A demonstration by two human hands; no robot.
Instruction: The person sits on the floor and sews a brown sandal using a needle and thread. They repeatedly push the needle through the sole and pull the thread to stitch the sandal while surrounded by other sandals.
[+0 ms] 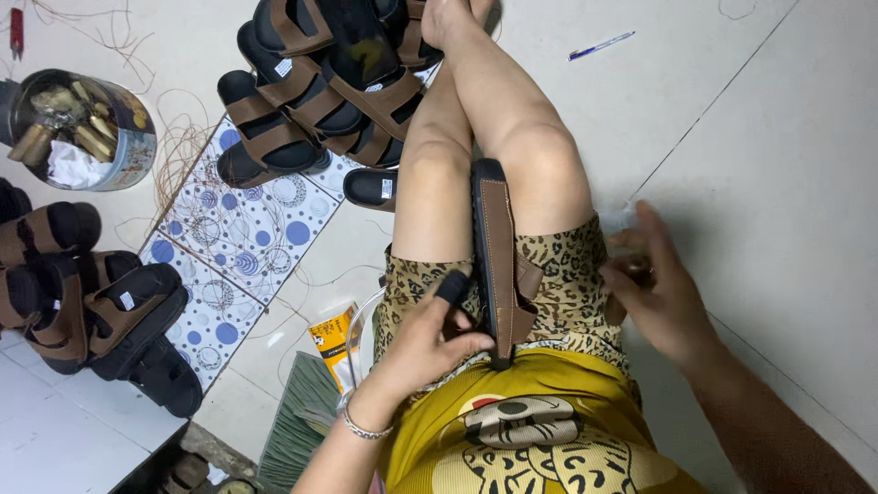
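Note:
A brown-strapped sandal with a black sole (497,256) stands on its edge, wedged between my thighs. My left hand (428,337) grips its near end, and the forefinger wears a black finger cover. My right hand (651,291) hovers beside my right thigh, fingers curled around something small that I cannot make out. I sit on the floor in leopard-print shorts and a yellow shirt.
A pile of matching sandals (320,78) lies beyond my knees and another pile (87,302) at the left. A tin of metal parts (82,128) stands far left. A blue-dotted mat (247,229), a yellow box (334,340) and a pen (599,45) lie on the tiled floor.

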